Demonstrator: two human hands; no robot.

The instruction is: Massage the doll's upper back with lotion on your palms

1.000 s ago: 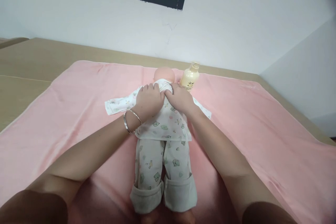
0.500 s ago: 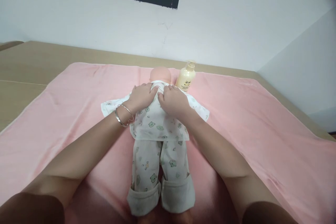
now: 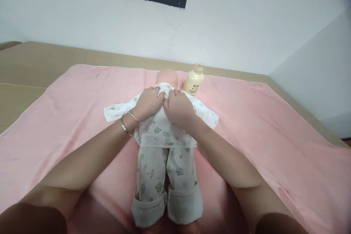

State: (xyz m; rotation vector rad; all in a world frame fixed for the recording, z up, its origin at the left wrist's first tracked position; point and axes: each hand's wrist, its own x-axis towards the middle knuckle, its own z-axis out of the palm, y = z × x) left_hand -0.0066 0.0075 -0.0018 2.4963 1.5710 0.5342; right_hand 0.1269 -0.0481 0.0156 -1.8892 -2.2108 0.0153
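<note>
Pink cloth point(image 3: 246, 117) spreads over the tan surface point(image 3: 49, 55), probably so the dressed doll point(image 3: 164, 131) has something soft beneath it. The pump bottle point(image 3: 194, 81) stands near the head point(image 3: 167, 77) — perhaps kept within reach. We see the left hand point(image 3: 149, 102) and right hand point(image 3: 179, 108) close together on the upper part of the printed top, seemingly to bear evenly on both sides; we cannot tell whether they pinch the fabric. The doll lies directly under them — head just beyond, trousers point(image 3: 153, 170) nearer us, between the forearms point(image 3: 90, 168).

fingers point(image 3: 175, 95) on clothed doll point(image 3: 166, 137), bottle point(image 3: 195, 80), pink blanket point(image 3: 252, 117)
</note>
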